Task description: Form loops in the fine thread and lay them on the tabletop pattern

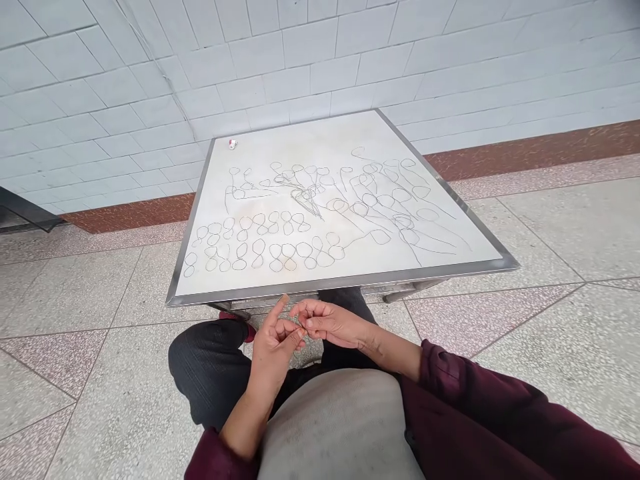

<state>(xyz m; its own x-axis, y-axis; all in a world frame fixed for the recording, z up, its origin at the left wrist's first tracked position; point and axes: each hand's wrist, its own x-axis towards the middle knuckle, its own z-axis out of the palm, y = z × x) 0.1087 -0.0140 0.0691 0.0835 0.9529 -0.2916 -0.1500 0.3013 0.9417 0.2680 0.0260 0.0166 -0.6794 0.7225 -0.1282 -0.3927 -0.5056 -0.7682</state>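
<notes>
Close together in front of my lap, both hands pinch at one spot just off the table's near edge. My left hand (273,350) is closed at thumb and fingertips on a thin dark wire (311,323), with its index finger stretched toward the table. From the other side my right hand (340,325) grips the same wire between thumb and fingers. The fingers hide much of the wire, so its full shape cannot be made out. Nearest on the table are wires bent into figure-eight shapes (257,253), lying in two rough rows at the front left.
The white table (300,283) has a metal rim. Wires with a single loop and long tails (370,200) lie scattered and partly overlapping at its middle and right. A small white and red object (233,143) sits at the far left corner. Behind stands a white tiled wall (310,53).
</notes>
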